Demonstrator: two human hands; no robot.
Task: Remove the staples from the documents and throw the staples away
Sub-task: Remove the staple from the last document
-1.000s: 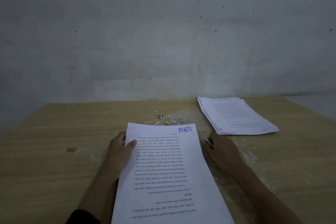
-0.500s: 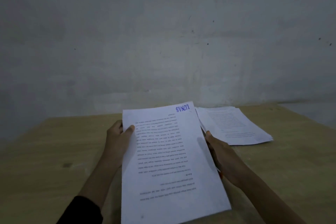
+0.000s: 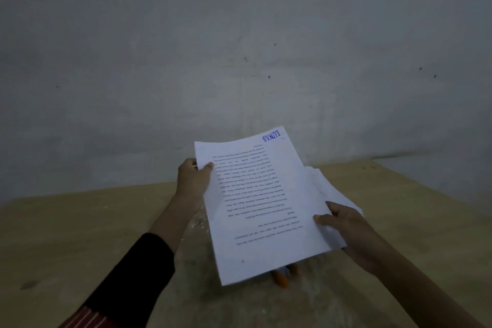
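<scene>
I hold a white printed document (image 3: pixel 266 210) in the air above the wooden table (image 3: pixel 80 234). It reads upside down and has a blue "LUNAS" stamp at its far right corner. My left hand (image 3: pixel 193 182) pinches its left edge near the top. My right hand (image 3: pixel 346 231) grips its right edge lower down, thumb on the page. A stack of other papers (image 3: pixel 335 194) lies on the table behind, mostly hidden by the raised document. The pile of pulled staples is hidden behind the sheet.
A small orange tool (image 3: pixel 281 277) lies on the table just under the document's near edge. A bare grey wall (image 3: pixel 239 61) stands right behind the table. The table's far right corner (image 3: pixel 372 165) is in view.
The document, flat on the table a second ago, has been lifted with both hands and carried up and to the right. My right hand went from the table to the page's right edge.
</scene>
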